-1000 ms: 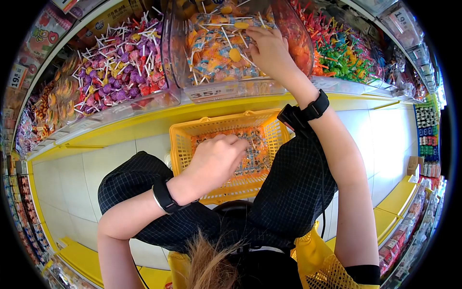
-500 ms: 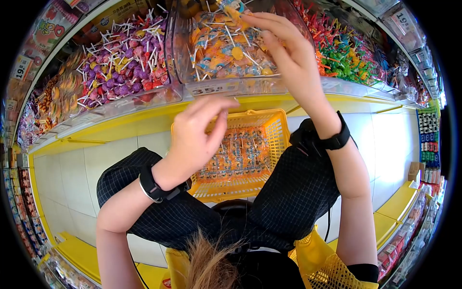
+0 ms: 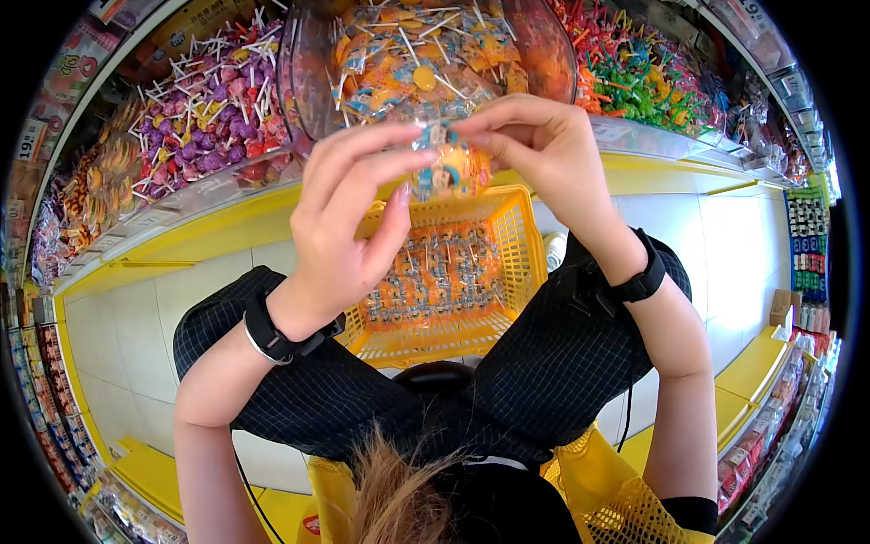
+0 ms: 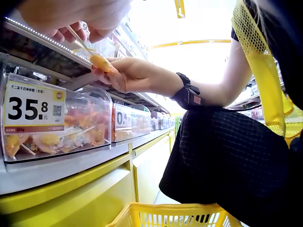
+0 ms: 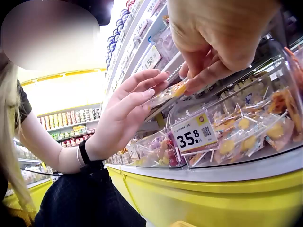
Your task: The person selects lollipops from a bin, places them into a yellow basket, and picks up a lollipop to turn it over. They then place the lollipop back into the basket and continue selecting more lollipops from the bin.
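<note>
Both of my hands met over one wrapped lollipop (image 3: pixel 441 163), held up between me and the shelf. My left hand (image 3: pixel 349 231) pinched its left end with thumb and forefinger while my other fingers stayed loosely spread; my right hand (image 3: pixel 535 154) pinched the right end, fingers curled around it. From the head view I could make out an orange-yellow sweet in a clear wrapper with some blue print, but my fingertips covered both ends and I could not see the stick there. The left wrist view showed the stick poking up toward my left fingers, whose tips were cut off by the top edge. In the right wrist view my right hand was cropped at the top too, so only its pinching fingertips showed.

Below the lollipop, a yellow basket (image 3: pixel 512 258) rested against my lap, its near rim hidden by my dark checked skirt (image 3: pixel 544 363). It held many more wrapped sweets, too small and blurred to tell apart. Beyond it ran the yellow shelf edge, and on that stood a clear bin (image 3: pixel 426 54) of similar orange lollipops, touching nothing I held. Its price tag (image 5: pixel 194 135) read 35.8; the smaller print was illegible. Neighbouring bins held purple (image 3: pixel 213 109) and green-red (image 3: pixel 652 86) lollipops, their far ends lost in the lens curve.
</note>
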